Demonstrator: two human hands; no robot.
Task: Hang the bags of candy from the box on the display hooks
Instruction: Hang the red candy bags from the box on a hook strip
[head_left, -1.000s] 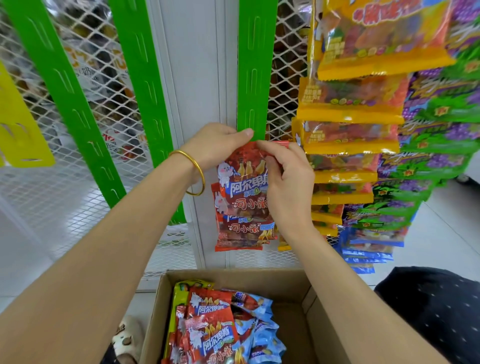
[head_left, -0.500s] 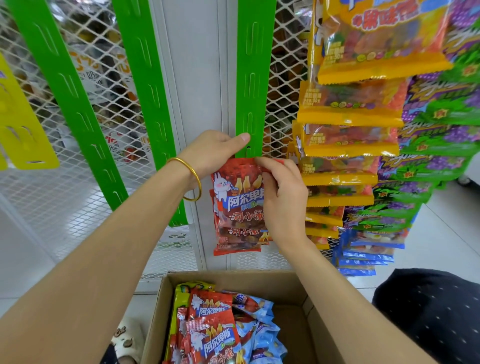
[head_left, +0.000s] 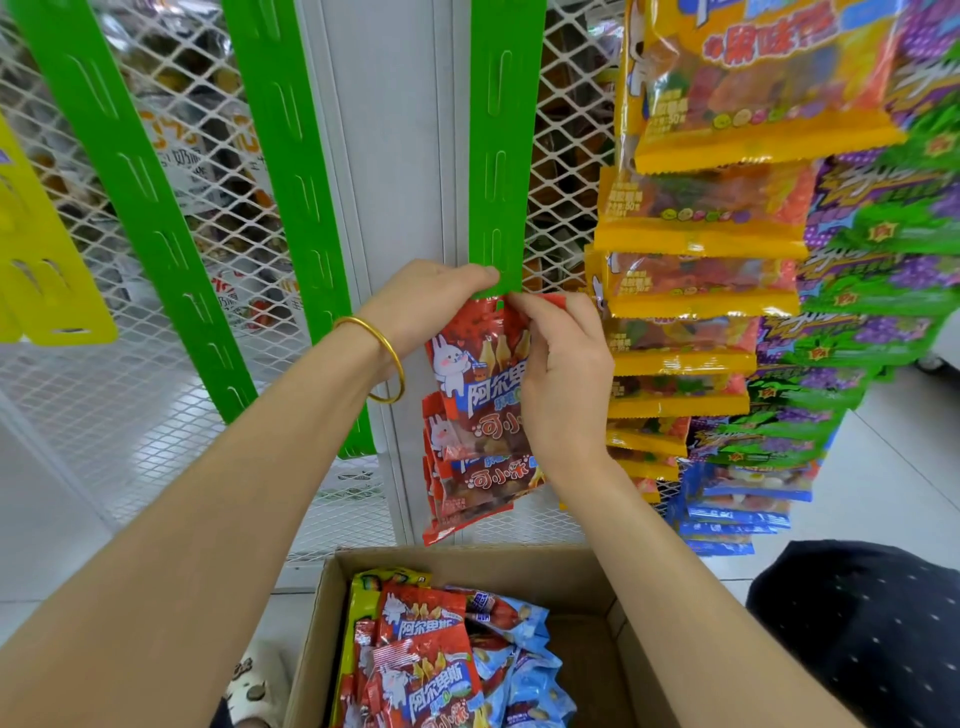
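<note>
- Left hand (head_left: 431, 306) and right hand (head_left: 561, 374) are both closed in a pinch on the top seal of the red candy bag (head_left: 483, 374). The bag is held up against the lower end of the green hanging strip (head_left: 506, 156), above the cardboard box (head_left: 644, 649).
- The bag is judged light and limp: thin glossy film with loose sweets inside, likely to sag if taken by the body.
- The flat top seal beside the hang hole is judged the stiffest part and the best place for a hold.
- A firm pinch is called for, since the film looks slick.
- The hook tab is covered by fingers, so it cannot be told whether the hole is threaded.
- The strip appears to be smooth, rigid plastic, slotted along its length.
- More red bags are seen overlapping beneath the held one.
- Matte corrugated card forms the box, in which boxed bags (head_left: 421, 649), red and blue, are loosely heaped.
- Yellow bags (head_left: 701, 234) are hung in a shingled column to the right, before white wire mesh (head_left: 566, 156).
</note>
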